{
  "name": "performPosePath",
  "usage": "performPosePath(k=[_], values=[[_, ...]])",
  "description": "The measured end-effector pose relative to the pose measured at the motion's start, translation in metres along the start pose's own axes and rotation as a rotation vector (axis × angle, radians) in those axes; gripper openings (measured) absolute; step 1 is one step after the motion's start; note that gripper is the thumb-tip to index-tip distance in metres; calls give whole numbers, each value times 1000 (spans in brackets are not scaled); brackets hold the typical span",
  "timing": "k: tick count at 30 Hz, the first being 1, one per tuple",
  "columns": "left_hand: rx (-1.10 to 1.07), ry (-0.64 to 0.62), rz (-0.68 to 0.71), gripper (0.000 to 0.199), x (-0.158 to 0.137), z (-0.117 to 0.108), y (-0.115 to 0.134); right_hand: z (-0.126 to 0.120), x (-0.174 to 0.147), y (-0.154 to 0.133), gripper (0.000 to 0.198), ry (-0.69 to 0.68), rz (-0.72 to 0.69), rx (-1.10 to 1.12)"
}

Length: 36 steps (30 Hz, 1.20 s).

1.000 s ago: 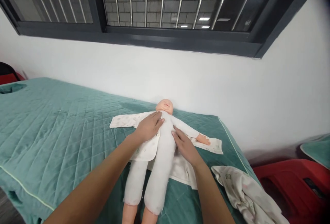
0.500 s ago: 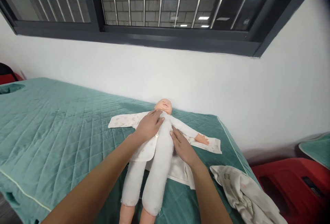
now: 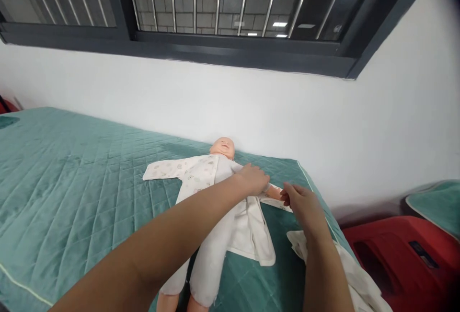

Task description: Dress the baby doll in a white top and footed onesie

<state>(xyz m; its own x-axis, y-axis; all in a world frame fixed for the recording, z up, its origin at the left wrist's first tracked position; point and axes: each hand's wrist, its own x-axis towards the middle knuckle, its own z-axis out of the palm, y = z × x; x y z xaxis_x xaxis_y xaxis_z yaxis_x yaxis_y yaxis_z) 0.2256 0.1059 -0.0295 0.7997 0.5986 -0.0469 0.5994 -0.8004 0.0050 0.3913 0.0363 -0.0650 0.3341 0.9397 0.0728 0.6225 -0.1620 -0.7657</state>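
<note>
A baby doll (image 3: 212, 273) with a white cloth body lies on its back, its head (image 3: 223, 147) toward the wall. A white printed baby shirt (image 3: 201, 170) covers its left-of-view side. The shirt's other half (image 3: 249, 240) lies spread beneath and beside the doll. My left hand (image 3: 253, 179) reaches across the doll and is closed over its right-of-view arm near the wrist. Closed at the fingertips, my right hand (image 3: 302, 202) is at the doll's hand (image 3: 275, 192). The shirt sleeve (image 3: 283, 205) lies under that doll hand. My hands partly hide the contact.
The doll rests on a green quilted bed cover (image 3: 89, 182) against a white wall (image 3: 251, 106). Another crumpled white garment (image 3: 359, 273) is beside my right forearm. A red plastic chair or stool (image 3: 395, 254) stands off the right edge. A barred window (image 3: 230, 10) is above.
Both hands have moved right from the doll's chest and side to its outstretched arm and hand. The shirt's left-of-view half is now uncovered by my left hand.
</note>
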Motion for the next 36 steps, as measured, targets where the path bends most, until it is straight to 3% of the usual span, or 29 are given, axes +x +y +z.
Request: performPosePath(k=[3, 5, 11, 15, 20, 24, 28, 32, 36], values=[[11, -67, 16, 31, 17, 8, 4, 7, 0, 9, 33, -266, 32, -51], [7, -50, 15, 34, 24, 11, 1, 16, -2, 9, 26, -332, 23, -93], [-7, -20, -16, 49, 32, 10, -19, 50, -13, -12, 25, -148, -56, -195], [-6, -16, -28, 47, 28, 9, -26, 67, -13, -16, 22, -94, -110, -228], [1, 64, -41, 37, 14, 4, -29, 55, 0, 2, 24, -29, 46, 97], [-12, 112, -23, 39, 3, 2, -29, 41, 5, 11, 27, 19, 73, 313], [-11, 108, -29, 36, -2, 1, -30, 36, 2, 9, 32, -53, 132, 624], [-3, 75, -45, 35, -5, 2, -31, 29, -1, 10, 31, -197, 196, 608], [28, 88, -41, 34, -7, 3, -31, 21, 2, 17, 32, -159, 225, 533]])
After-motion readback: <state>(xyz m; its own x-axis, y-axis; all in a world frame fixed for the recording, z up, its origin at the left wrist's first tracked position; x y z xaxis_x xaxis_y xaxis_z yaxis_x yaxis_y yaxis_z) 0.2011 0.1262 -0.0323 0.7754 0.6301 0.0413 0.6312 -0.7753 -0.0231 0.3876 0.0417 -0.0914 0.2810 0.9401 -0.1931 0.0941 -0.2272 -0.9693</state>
